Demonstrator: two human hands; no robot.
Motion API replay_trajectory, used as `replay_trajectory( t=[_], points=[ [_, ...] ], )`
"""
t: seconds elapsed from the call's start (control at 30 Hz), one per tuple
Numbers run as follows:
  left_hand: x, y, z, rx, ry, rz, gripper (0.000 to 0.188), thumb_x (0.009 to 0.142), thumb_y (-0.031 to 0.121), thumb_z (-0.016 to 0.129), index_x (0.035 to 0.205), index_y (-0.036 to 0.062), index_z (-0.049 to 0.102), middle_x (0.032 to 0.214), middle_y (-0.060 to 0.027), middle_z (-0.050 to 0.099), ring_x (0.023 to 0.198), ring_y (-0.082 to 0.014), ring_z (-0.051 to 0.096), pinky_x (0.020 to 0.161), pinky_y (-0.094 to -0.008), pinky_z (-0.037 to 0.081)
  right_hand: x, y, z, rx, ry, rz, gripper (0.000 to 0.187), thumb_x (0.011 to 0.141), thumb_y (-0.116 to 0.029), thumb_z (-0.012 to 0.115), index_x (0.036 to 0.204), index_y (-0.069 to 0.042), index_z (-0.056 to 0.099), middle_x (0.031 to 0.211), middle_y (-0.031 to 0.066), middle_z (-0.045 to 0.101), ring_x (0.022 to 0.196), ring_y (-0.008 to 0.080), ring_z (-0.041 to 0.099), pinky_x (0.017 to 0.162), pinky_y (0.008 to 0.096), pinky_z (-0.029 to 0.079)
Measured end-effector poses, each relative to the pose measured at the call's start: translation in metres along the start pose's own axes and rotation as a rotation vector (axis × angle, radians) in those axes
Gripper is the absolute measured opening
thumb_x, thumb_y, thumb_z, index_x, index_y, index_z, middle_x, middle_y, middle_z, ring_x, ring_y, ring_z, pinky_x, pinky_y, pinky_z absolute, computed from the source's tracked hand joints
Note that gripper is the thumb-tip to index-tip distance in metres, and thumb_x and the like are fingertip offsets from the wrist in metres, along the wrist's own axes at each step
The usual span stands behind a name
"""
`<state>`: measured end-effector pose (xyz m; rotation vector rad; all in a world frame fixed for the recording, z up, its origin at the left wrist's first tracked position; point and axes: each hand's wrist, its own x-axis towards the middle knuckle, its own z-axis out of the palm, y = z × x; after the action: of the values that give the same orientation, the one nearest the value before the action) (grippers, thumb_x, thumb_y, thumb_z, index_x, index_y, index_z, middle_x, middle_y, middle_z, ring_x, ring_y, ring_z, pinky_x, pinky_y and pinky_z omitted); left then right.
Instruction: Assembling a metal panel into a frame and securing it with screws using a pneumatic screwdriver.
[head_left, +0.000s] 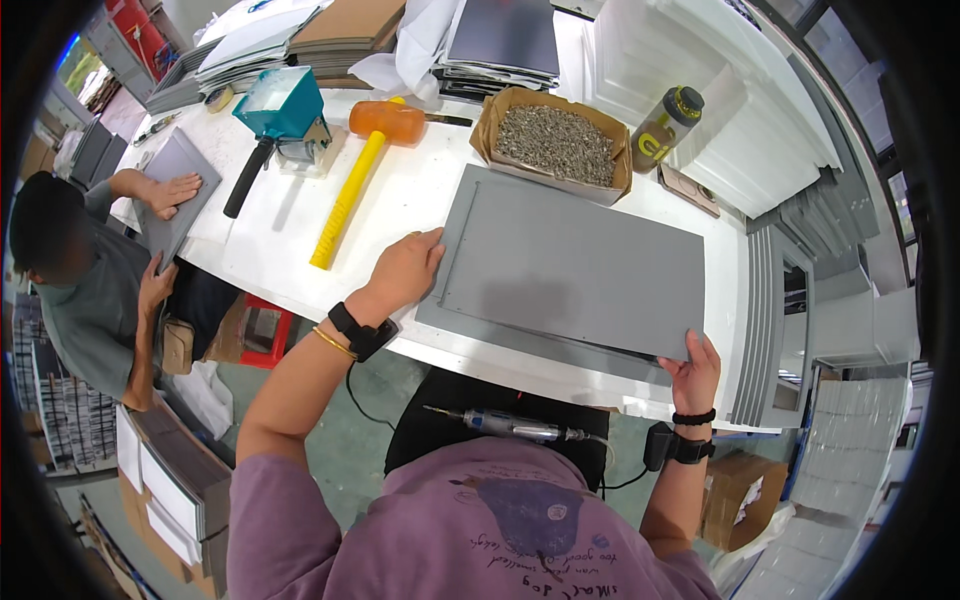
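Note:
A flat grey panel lies before me on the white table, set slightly askew over a second grey panel that shows along its left and front edges. My left hand grips the panels' left edge, with its fingertips on the surface; whether it holds one or both cannot be made out. At the near right corner, my right hand pinches the upper panel between thumb and fingers. Across my lap rests a pen-shaped power tool with a cable.
Behind the panels stand a cardboard box of small metal parts, a bottle and a phone. An orange-headed mallet and a teal hopper tool lie left. Grey frames lean right. A co-worker handles another panel.

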<state>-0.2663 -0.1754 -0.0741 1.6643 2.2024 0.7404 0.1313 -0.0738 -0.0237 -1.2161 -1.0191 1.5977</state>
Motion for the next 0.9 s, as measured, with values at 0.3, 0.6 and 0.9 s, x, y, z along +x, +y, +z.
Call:
replay_trajectory(
  t=[0.3, 0.6, 0.9],
  points=[
    [0.010, 0.009, -0.008, -0.061, -0.037, 0.045, 0.035, 0.085, 0.015, 0.052, 0.116, -0.0007, 0.048, 0.095, -0.0211, 0.055, 0.081, -0.0367, 0.057, 0.072, -0.0399, 0.048, 0.001, 0.013, -0.001, -0.024, 0.053, 0.025, 0.028, 0.089, -0.022, 0.054, 0.105, 0.001, 0.055, 0.090, 0.0094, 0.063, 0.070, 0.0174, 0.063, 0.056, 0.0282, 0.056],
    [0.017, 0.005, -0.010, -0.032, -0.082, 0.148, 0.038, 0.085, 0.016, 0.055, 0.120, 0.0035, 0.046, 0.108, -0.0200, 0.051, 0.082, -0.0324, 0.058, 0.073, -0.0369, 0.047, 0.006, 0.019, 0.000, -0.088, 0.100, 0.040, 0.030, 0.089, -0.022, 0.053, 0.104, 0.003, 0.054, 0.089, 0.0101, 0.061, 0.069, 0.0184, 0.062, 0.055, 0.0293, 0.056],
    [0.027, 0.010, -0.022, 0.002, -0.492, 0.324, 0.087, 0.063, 0.040, 0.076, 0.134, 0.0090, 0.036, 0.144, -0.0187, 0.019, 0.111, -0.0365, 0.047, 0.096, -0.0367, 0.038, 0.017, 0.033, -0.024, -0.483, 0.194, 0.032, 0.027, 0.087, -0.027, 0.057, 0.093, 0.000, 0.058, 0.077, 0.0036, 0.056, 0.058, 0.0125, 0.051, 0.050, 0.0228, 0.041]
  ],
)
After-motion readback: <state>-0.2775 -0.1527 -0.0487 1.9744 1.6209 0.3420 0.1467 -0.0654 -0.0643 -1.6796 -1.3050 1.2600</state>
